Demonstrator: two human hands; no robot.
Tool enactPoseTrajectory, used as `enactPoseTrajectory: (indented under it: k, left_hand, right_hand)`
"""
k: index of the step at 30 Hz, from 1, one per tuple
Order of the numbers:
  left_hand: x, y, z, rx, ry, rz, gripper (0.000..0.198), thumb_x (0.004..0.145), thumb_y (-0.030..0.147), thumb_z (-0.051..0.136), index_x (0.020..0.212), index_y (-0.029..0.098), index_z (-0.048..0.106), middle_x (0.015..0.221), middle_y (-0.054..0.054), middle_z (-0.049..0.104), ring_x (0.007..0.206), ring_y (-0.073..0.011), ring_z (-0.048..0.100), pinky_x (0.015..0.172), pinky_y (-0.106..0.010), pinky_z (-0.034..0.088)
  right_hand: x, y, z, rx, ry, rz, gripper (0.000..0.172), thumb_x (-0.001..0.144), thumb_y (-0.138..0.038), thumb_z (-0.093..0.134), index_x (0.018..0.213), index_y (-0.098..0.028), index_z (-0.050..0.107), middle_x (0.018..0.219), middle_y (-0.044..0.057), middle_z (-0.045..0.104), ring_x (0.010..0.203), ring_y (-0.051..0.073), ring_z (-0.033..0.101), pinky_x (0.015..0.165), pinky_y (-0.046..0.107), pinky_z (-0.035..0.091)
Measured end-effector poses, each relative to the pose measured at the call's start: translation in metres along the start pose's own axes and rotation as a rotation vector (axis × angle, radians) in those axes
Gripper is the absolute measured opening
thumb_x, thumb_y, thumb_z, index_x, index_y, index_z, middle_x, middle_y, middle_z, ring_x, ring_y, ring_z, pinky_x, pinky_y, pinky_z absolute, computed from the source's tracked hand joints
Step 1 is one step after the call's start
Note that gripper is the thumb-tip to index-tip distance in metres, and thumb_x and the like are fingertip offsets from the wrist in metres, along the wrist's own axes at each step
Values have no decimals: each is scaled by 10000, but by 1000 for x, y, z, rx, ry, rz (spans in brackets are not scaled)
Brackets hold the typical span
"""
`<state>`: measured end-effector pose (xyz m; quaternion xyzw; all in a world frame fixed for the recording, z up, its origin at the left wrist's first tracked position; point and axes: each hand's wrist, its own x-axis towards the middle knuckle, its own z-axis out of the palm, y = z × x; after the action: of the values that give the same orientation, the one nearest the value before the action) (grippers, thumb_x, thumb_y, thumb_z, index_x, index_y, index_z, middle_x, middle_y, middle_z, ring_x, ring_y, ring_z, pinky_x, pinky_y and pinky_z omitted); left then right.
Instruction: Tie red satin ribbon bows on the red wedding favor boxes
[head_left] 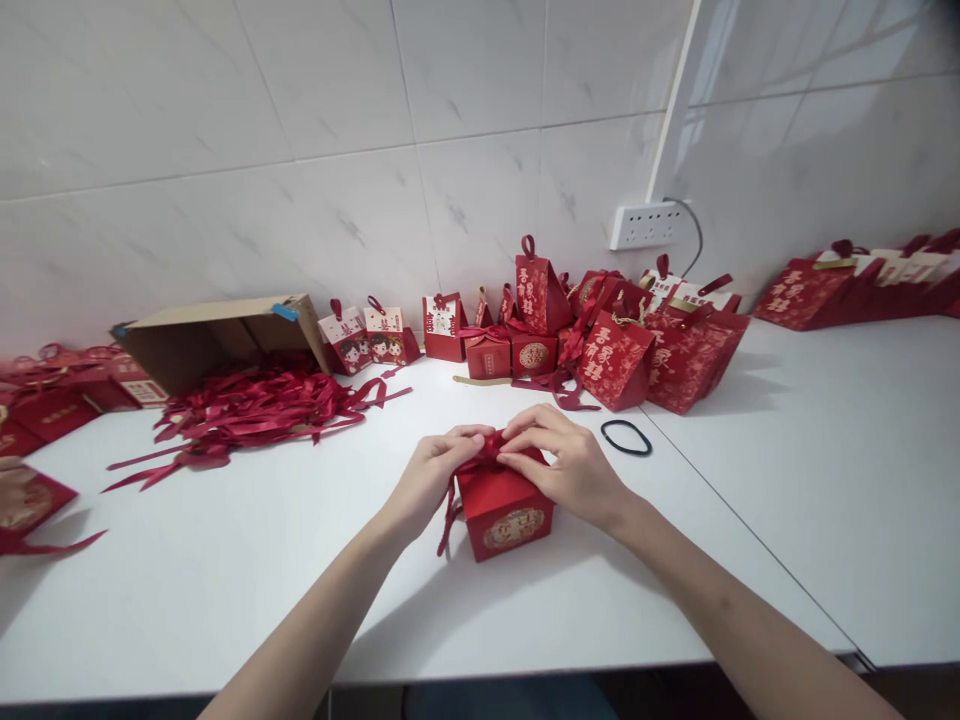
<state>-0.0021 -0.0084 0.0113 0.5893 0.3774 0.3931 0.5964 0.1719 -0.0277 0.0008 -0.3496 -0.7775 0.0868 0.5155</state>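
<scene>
In front of me a red gift box [504, 512] with a gold emblem on its near side stands on the white table. A dark red ribbon [491, 448] is gathered in a bow on its top, and one tail hangs down the left side. My left hand [433, 475] pinches the ribbon from the left, thumb and fingers together. From the right, my right hand [566, 460] has its fingertips closed on the same bow, its palm over the box's right edge. The exact loops between the fingers are partly hidden.
Left, a cardboard box [217, 330] lies on its side, spilling a heap of red ribbons [262, 410]. Finished-looking red boxes [615, 360] crowd along the wall, more at both sides. A black elastic band [626, 437] lies right of my hand. A power strip [651, 226] is on the wall.
</scene>
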Motion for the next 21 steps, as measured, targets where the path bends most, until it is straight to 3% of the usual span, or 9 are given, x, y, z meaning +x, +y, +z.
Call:
enactPoseTrajectory:
  k: [4,8,12,16,21]
  left_hand:
    - [1,3,-5,169,49,45,295,757,397,579,645,143,679,1116,-97,588,1029,-231,537,851,-325,428]
    - [-2,12,-14,520,155,173,310,816,395,494,691,171,670,1019,-62,584,966,-195,540,893,-337,394]
    - [-9,22,-19,810,257,279,286,850,372,450,746,182,636,904,-40,537,845,-160,522,796,-299,417]
    - [-20,24,-10,940,301,287,257,868,322,425,744,183,601,794,-25,499,689,-134,490,642,-263,418]
    - [-36,13,7,1046,293,323,216,903,295,359,823,196,534,737,-2,568,622,-132,505,602,-264,416]
  right_hand:
    - [2,1,-4,-53,-33,-53,118,828,-170,547,754,-209,629,805,53,604,798,186,561,744,355,477]
    - [5,3,-16,-91,-96,-43,123,834,-148,534,747,-204,602,822,52,586,810,182,554,763,349,463]
    - [6,9,-25,-141,-173,-60,144,837,-109,506,762,-206,580,840,48,557,811,175,539,749,331,451]
    - [4,13,-30,-218,-242,-100,171,851,-95,471,769,-202,576,841,45,541,774,163,515,744,328,431]
    - [2,13,-33,-315,-283,-132,177,860,-95,458,766,-188,576,838,52,556,752,161,486,717,308,405]
